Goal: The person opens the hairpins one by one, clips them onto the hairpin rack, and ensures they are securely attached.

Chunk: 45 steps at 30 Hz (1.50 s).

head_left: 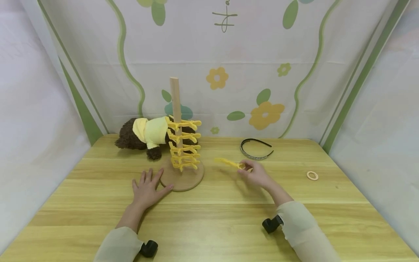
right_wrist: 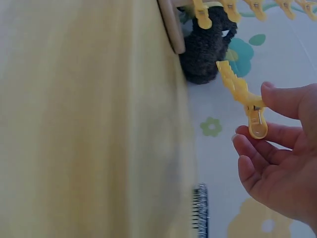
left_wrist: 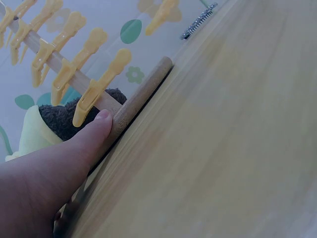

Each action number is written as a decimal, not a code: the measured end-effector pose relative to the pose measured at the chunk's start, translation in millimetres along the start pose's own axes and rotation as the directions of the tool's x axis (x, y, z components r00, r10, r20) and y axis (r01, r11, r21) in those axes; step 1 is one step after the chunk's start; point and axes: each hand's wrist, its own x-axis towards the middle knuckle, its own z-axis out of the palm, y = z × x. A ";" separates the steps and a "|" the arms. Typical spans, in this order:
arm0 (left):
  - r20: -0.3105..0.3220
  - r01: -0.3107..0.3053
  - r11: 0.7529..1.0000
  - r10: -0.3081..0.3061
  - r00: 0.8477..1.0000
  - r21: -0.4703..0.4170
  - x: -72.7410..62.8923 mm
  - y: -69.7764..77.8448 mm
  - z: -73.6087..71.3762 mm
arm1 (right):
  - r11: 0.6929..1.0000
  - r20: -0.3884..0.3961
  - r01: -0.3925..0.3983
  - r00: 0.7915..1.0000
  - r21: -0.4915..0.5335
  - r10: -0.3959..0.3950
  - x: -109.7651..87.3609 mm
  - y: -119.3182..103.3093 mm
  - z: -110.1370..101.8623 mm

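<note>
Between thumb and fingers my right hand [head_left: 256,176] pinches a yellow alligator clip [head_left: 229,162] by its handle end, its toothed end pointing left toward the wooden stand. In the right wrist view this clip [right_wrist: 241,94] is held above the table. Spread flat on the table, my left hand [head_left: 147,191] touches the edge of the stand's round base [head_left: 182,181]. Its thumb [left_wrist: 99,126] rests against the base in the left wrist view. Several yellow clips [head_left: 184,136] are fixed one above another along the upright wooden pole [head_left: 175,96].
Behind the stand a dark brown plush toy [head_left: 126,134] in a yellow top lies on its side. A black headband [head_left: 255,157] with a glittery band lies at the back right. Farther right is a small pale ring [head_left: 312,176]. A printed curtain [head_left: 229,47] borders the table's back.
</note>
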 end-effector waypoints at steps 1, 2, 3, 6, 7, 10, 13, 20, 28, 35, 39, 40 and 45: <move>0.000 0.001 1.000 -0.001 1.000 0.000 0.0 0.0 0.0 | 1.000 -0.003 0.018 1.000 -0.003 -0.018 1.6 -1.4 -4.5; -0.001 0.001 1.000 -0.001 1.000 0.000 -0.1 0.0 0.0 | 0.999 -0.007 0.033 0.999 -0.006 -0.033 3.3 -3.1 -9.3; -0.001 0.001 1.000 -0.001 1.000 0.002 -0.1 0.1 0.1 | 0.999 -0.010 0.046 0.999 -0.010 -0.047 5.1 -4.8 -14.3; 0.002 0.001 1.000 -0.001 1.000 0.000 -0.3 0.5 0.4 | 0.998 -0.023 0.064 0.998 -0.022 -0.065 10.3 -12.8 -29.7; 0.004 0.000 1.000 0.000 1.000 -0.002 -0.5 0.8 0.5 | 0.997 -0.027 0.071 0.997 -0.037 -0.073 12.2 -16.2 -34.7; 0.004 0.003 1.000 -0.003 1.000 -0.003 -1.0 1.2 0.1 | 0.994 -0.040 0.086 0.995 -0.069 -0.089 18.6 -28.0 -48.9; 0.002 0.008 1.000 -0.008 1.000 -0.002 -1.2 1.1 -0.8 | 0.992 -0.052 0.105 0.993 -0.074 -0.109 25.8 -41.7 -61.3; 0.003 0.008 1.000 -0.008 1.000 -0.008 -1.0 0.2 -1.7 | 0.987 -0.046 0.146 0.988 -0.067 -0.149 43.5 -70.1 -85.4; 0.004 0.006 1.000 -0.006 1.000 -0.007 -1.1 -0.4 -1.5 | 0.974 -0.001 0.201 0.979 -0.100 -0.203 61.2 -100.2 -98.5; 0.007 0.004 1.000 -0.004 1.000 -0.002 -0.6 -1.8 0.2 | 0.976 0.002 0.196 0.981 -0.096 -0.196 70.6 -127.5 -92.9; 0.010 0.006 1.000 -0.006 1.000 -0.002 -0.5 -1.5 0.4 | 0.970 0.017 0.227 0.974 -0.086 -0.227 76.6 -142.4 -86.8; 0.010 0.006 1.000 -0.006 1.000 -0.003 -0.6 -1.2 0.1 | 0.968 0.017 0.235 0.972 -0.086 -0.235 78.3 -145.5 -85.1; 0.010 0.003 1.000 -0.003 1.000 -0.012 -1.4 1.3 -1.9 | 0.964 0.009 0.253 0.967 -0.081 -0.253 87.8 -155.8 -74.7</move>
